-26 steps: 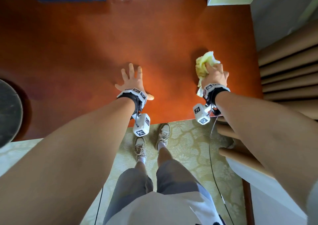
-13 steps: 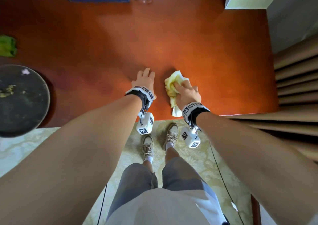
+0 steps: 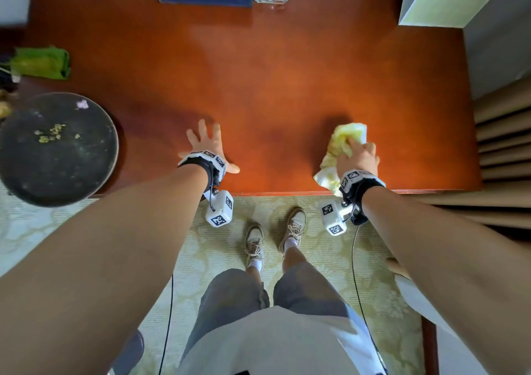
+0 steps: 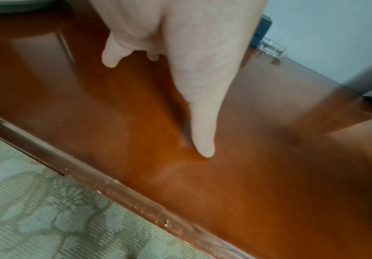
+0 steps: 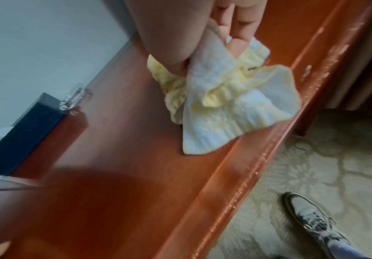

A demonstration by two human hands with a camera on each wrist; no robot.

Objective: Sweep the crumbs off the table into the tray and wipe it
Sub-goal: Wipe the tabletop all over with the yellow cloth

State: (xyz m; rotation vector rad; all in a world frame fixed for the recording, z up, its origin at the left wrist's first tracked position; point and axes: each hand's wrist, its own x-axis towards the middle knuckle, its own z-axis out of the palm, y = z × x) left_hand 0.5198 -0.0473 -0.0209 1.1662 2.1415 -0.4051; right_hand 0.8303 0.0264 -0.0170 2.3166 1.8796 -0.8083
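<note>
Two hands are over the table (image 3: 258, 67): the right hand (image 3: 357, 156) is bunched around a yellow cloth (image 3: 347, 136) pressed onto the wood near the front edge, and the left hand (image 3: 205, 142) lies flat with fingers spread, holding nothing. The cloth looks soft, light and floppy, with a loose corner trailing toward the edge, so a full-fist hold at its gathered middle probably suits it best. Well to the left, the dark round tray (image 3: 109, 145) overhangs the table's front edge, with crumbs (image 3: 53, 132) already lying in it. A few specks sit along the table's rim in the left wrist view.
</note>
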